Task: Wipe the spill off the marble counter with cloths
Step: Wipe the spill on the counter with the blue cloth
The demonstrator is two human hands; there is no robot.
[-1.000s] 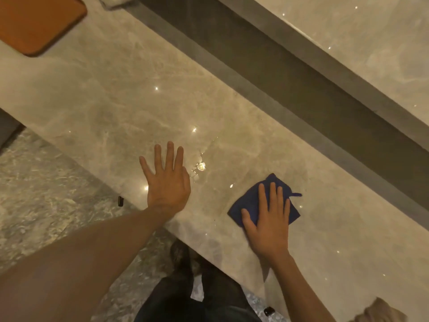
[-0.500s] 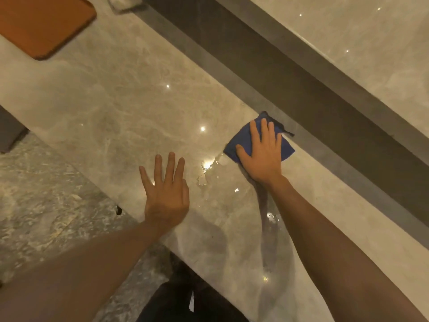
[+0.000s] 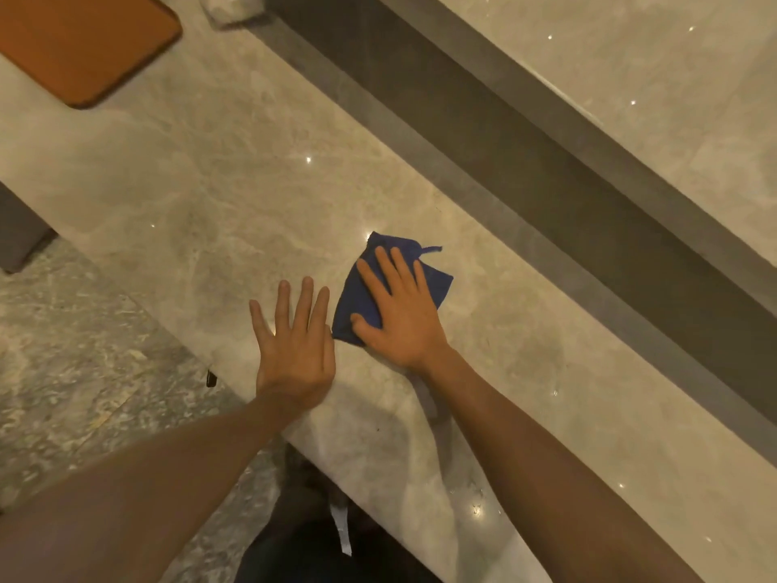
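A folded blue cloth [image 3: 437, 277] lies flat on the beige marble counter [image 3: 218, 170]. My right hand [image 3: 399, 313] presses down on it with fingers spread, covering most of the cloth. My left hand [image 3: 296, 342] rests palm-down on the counter near its front edge, fingers apart, just left of the cloth and touching nothing else. The puddle seen earlier is hidden under the cloth and hand. A few small wet droplets [image 3: 477, 504] glint on the counter near my right forearm.
An orange-brown mat [image 3: 80, 40] lies at the counter's far left. A pale crumpled cloth [image 3: 229, 8] sits at the top edge. A dark recessed channel [image 3: 525, 162] runs diagonally behind the counter, with a higher marble ledge [image 3: 630, 77] beyond. Speckled floor [image 3: 63, 351] lies left.
My right hand has slid the blue cloth from the counter's back edge toward me and leftward, over the spot where the puddle showed. My left hand has stayed flat in place.
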